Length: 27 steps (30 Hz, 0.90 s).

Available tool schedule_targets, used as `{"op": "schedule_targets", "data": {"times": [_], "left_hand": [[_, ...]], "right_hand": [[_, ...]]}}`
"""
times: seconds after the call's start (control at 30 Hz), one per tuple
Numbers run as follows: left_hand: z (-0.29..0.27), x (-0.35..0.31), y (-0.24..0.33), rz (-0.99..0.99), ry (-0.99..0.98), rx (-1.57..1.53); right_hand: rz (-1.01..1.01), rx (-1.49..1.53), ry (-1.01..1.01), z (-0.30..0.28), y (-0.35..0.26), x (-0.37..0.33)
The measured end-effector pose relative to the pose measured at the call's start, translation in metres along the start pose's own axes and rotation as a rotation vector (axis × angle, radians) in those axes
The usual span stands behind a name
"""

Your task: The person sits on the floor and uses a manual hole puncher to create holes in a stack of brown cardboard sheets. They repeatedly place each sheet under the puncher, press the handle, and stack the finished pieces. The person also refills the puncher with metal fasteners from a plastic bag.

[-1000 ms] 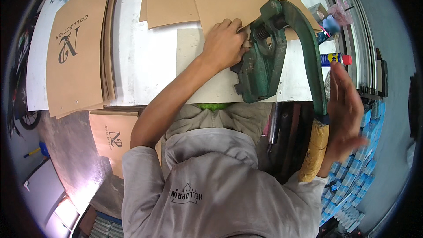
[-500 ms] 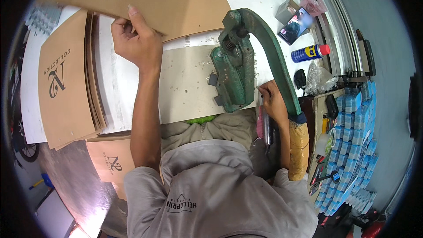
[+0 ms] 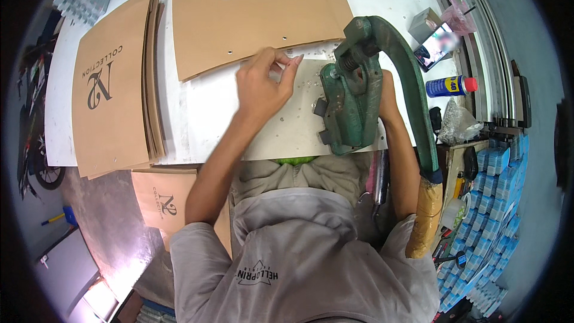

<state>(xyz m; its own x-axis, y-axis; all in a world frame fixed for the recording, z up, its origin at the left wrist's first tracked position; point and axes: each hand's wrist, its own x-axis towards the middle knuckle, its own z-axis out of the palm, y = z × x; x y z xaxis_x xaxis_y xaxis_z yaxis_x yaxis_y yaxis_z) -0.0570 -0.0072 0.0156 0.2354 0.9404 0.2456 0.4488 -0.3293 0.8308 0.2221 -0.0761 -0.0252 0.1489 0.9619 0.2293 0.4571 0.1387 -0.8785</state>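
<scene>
My left hand (image 3: 263,84) is over the table near the front edge of a brown paper bag (image 3: 239,27) with a black printed logo. Its thumb and forefinger are pinched together, and whatever may be between them is too small to make out. Two metal eyelets show along the bag's near edge. A green hand-lever eyelet press (image 3: 353,101) stands to the right, its long handle wrapped in tan tape at the end. Behind the press, my right hand (image 3: 387,93) reaches toward its head; the fingers are hidden. Small metal eyelets lie scattered on the beige board (image 3: 281,134) beside the press.
A stack of similar brown bags (image 3: 110,93) lies at the left, with another brown printed piece (image 3: 161,200) below the table edge. At right are a phone (image 3: 436,48), a blue spray can with a red cap (image 3: 451,86), and a clear plastic bag (image 3: 460,122).
The brown bag, gripped by my left hand before, now lies on the table, released. My left hand has moved right into a pinch. My right hand has moved farther away, behind the press.
</scene>
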Motion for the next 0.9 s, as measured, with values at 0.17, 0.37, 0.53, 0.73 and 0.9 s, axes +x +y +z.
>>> {"op": "schedule_targets", "data": {"times": [0.17, 0.37, 0.53, 0.73, 0.9], "left_hand": [[-0.03, 0.044, -0.027, 0.594, 0.041, 0.488], [-0.029, 0.053, -0.046, 0.419, -0.276, 0.382], [-0.019, 0.056, -0.033, 0.36, -0.302, 0.111], [0.008, 0.05, -0.015, 0.412, -0.222, 0.102], [0.041, 0.027, -0.005, 0.492, -0.2, 0.208]], "right_hand": [[0.058, 0.08, -0.088, 0.011, -0.027, 0.017], [0.233, 0.152, -0.079, 0.006, -0.041, 0.023], [0.338, 0.438, 0.001, 0.0, -0.062, 0.029], [0.301, 0.748, 0.091, 0.042, -0.122, 0.019], [0.607, 0.64, 0.054, 0.015, -0.079, 0.031]]}}
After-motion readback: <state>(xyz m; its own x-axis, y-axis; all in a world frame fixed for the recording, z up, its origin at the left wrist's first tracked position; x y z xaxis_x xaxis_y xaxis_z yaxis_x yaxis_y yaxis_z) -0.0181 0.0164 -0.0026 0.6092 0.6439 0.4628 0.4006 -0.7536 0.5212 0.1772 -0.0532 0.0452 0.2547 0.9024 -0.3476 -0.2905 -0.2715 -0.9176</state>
